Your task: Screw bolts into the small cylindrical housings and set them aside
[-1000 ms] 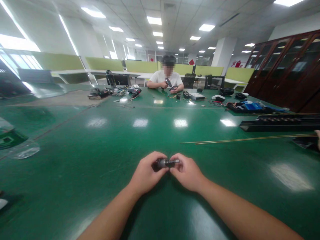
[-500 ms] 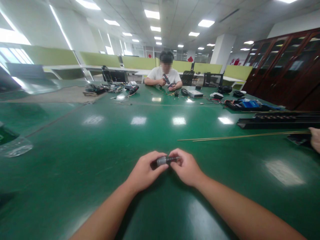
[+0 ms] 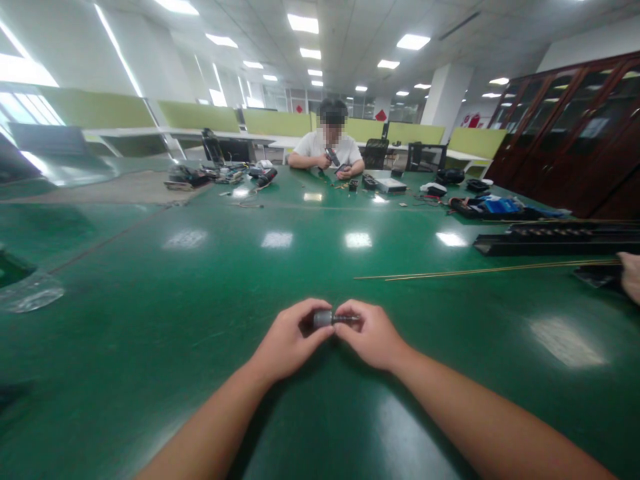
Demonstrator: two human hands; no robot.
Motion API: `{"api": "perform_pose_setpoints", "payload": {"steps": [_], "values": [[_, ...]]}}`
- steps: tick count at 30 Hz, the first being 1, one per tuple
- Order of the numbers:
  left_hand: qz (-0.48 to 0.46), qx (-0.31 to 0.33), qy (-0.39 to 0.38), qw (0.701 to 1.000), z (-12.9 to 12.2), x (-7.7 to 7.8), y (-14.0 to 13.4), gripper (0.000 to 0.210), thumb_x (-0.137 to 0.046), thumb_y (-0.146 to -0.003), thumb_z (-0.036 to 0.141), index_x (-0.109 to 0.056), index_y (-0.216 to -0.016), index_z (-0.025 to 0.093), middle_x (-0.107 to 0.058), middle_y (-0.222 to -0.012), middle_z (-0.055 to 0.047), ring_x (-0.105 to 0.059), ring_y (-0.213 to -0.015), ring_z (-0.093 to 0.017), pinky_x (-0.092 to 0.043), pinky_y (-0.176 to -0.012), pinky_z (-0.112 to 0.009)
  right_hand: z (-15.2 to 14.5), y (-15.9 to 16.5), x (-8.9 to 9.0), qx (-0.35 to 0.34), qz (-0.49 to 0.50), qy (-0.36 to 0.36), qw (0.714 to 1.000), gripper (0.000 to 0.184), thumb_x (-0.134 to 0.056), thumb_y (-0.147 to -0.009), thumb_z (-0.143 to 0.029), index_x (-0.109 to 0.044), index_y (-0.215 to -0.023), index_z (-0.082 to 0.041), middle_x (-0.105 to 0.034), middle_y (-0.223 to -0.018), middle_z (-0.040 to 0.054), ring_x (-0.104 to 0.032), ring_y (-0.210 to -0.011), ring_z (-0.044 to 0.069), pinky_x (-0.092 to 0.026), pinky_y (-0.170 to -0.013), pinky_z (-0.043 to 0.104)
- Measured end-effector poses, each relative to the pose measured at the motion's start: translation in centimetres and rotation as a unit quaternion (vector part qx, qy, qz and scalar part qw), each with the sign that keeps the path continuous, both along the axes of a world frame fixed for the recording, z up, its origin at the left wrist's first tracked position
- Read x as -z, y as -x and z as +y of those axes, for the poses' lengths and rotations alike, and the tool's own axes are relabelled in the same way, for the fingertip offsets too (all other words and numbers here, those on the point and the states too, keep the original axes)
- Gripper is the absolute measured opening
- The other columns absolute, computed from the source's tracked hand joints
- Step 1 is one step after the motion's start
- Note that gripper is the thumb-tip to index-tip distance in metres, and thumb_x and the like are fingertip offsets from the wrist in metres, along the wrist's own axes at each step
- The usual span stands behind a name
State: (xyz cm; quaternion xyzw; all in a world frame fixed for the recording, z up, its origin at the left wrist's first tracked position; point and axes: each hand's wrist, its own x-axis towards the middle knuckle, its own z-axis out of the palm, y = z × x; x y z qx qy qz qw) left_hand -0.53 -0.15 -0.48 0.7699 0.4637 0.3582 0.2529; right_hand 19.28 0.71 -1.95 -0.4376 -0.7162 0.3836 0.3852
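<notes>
Near ground filled by a glossy green tabletop [image 3: 165,287]; patches of light mirrored on its surface. White desks [image 3: 125,133] ranged beyond, backed by lime-green partitions [image 3: 275,123]. Black chairs [image 3: 376,153] set at the far side. Far right occupied by dark reddish wooden cabinets [image 3: 565,127], fronted with glass. White pillar [image 3: 447,103] seen to their left. Pale ceiling [image 3: 360,30] studded with lit rectangular panels [image 3: 303,23]. Far left brightened by windows [image 3: 25,70]. Red diamond decoration [image 3: 381,115] noted far back.

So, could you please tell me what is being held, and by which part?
A small object: left fingers hold its thick grey section, right fingers hold its thin shaft.
</notes>
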Motion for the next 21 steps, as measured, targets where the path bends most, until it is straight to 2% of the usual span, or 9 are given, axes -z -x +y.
{"api": "perform_pose_setpoints", "payload": {"steps": [12, 21], "values": [[-0.009, 0.009, -0.015, 1.000, -0.16, -0.03, 0.24, 0.025, -0.072, -0.083, 0.035, -0.069, -0.106, 0.025, -0.072, -0.102, 0.000, -0.067, -0.093, -0.017, -0.050, -0.086, -0.027, 0.09, -0.11, -0.22, -0.018, 0.033, -0.007, 0.999, 0.009, -0.064, -0.079, -0.020, -0.068, -0.086, -0.018, -0.071, -0.082, 0.0017, -0.066, -0.075, 0.017, -0.051, -0.072, 0.026], [0.004, -0.014, -0.039, 0.999, -0.14, -0.10, 0.31, 0.026, -0.072, -0.083, 0.040, -0.072, -0.105, 0.025, -0.074, -0.102, -0.001, -0.068, -0.093, -0.018, -0.051, -0.086, -0.028, 0.01, -0.10, -0.14, -0.024, 0.051, 0.005, 0.998, 0.012, -0.066, -0.081, -0.025, -0.070, -0.089, -0.017, -0.072, -0.085, 0.0034, -0.067, -0.077, 0.017, -0.052, -0.074, 0.027]]}}
